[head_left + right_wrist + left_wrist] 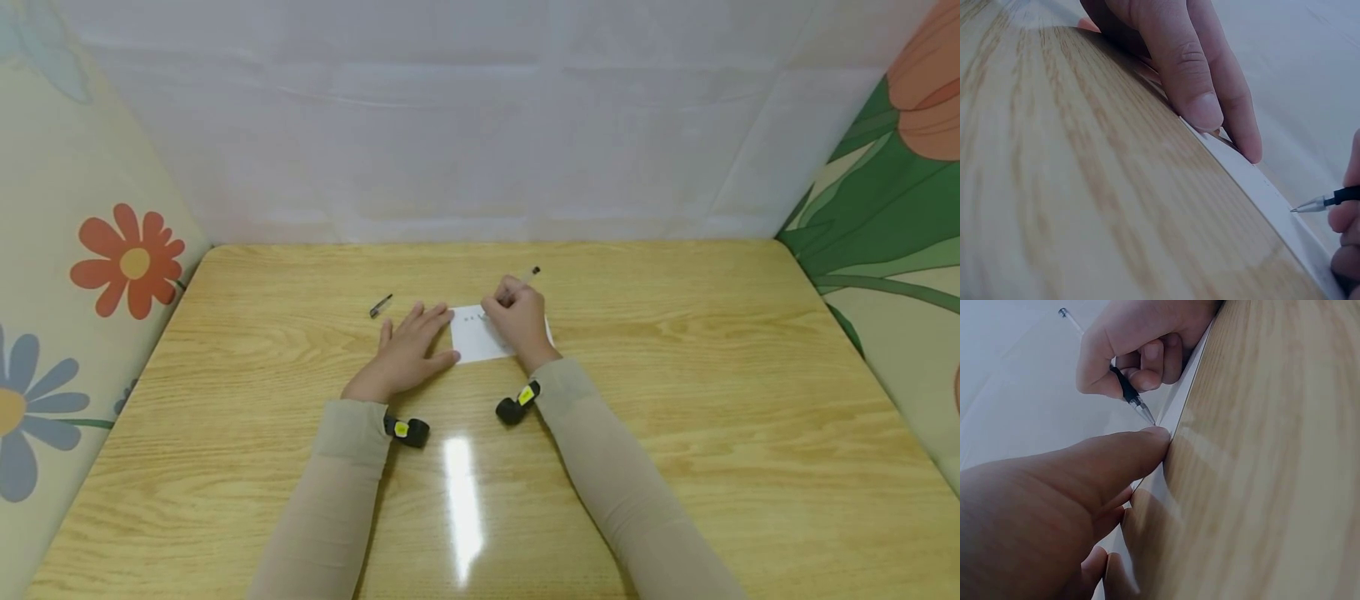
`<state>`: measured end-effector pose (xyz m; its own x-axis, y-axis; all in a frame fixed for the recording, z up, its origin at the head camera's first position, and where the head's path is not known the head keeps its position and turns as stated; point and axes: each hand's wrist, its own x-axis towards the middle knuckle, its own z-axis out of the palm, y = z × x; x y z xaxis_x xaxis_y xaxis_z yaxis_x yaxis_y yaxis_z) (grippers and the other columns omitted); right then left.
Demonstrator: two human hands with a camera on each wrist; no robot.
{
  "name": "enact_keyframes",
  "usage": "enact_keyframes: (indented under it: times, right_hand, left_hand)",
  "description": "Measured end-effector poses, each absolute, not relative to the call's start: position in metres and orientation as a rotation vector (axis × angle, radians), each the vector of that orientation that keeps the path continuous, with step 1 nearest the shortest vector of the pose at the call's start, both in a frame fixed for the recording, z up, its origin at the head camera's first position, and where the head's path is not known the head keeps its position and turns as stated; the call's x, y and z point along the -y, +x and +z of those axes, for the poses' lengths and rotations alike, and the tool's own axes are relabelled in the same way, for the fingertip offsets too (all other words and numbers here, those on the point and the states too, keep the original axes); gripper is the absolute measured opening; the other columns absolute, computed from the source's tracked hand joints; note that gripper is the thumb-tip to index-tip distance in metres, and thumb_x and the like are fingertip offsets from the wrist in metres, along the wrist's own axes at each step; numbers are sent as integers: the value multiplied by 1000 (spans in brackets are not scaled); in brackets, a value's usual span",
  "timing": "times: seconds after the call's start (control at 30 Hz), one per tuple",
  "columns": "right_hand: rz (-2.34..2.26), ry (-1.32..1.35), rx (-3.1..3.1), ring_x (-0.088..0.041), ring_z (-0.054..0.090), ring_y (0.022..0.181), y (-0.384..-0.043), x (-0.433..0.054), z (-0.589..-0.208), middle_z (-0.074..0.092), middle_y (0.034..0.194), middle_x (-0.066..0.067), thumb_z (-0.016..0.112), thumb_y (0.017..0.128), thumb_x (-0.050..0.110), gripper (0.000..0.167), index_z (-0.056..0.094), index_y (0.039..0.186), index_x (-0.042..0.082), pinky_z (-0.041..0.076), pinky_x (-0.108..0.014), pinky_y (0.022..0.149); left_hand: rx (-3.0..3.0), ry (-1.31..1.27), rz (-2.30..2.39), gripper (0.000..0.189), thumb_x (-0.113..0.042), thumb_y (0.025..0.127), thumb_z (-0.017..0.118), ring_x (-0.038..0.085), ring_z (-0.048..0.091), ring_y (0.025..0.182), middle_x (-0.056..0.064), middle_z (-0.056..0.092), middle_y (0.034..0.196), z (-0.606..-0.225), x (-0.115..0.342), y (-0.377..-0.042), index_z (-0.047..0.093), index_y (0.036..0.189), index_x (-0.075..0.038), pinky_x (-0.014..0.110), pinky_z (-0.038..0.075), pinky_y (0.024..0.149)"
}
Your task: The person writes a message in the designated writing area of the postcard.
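A small white sheet of paper point(472, 340) lies on the wooden table, with a short row of dark marks near its top edge. My right hand point(522, 321) pinches a pen point(531, 275) with a clear barrel and black grip. In the right wrist view the pen point(1316, 204) has its metal tip at the paper point(1254, 187). The left hand point(408, 350) rests flat with fingers spread, thumb and fingertips on the paper's left edge. Seen from the left wrist, the thumb point(1129, 453) presses near the paper's corner.
A pen cap point(381, 306), clear and black, lies on the table point(675, 375) beyond the left hand. Behind the table hangs a white cloth point(450, 125). Flower-patterned panels stand at the left point(45, 250) and right point(900, 333). Each wrist wears a small black camera.
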<state>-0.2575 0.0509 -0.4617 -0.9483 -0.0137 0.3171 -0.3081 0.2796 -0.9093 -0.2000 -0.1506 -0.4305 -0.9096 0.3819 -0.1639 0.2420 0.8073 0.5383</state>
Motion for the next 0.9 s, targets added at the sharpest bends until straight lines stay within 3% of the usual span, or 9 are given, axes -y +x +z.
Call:
enact_keyframes:
  times: [0.9]
  right_hand:
    - [1740,270,2292,-13,45,59,-256,-51,-461,48,61,0,63,85,4,22,52,66,9,36,-24,55]
  left_hand:
    - [-2732,482,762,72,-38,103,58,37,0,155,12,15,169,-432,150,-201,27,161,-10,69,-12,115]
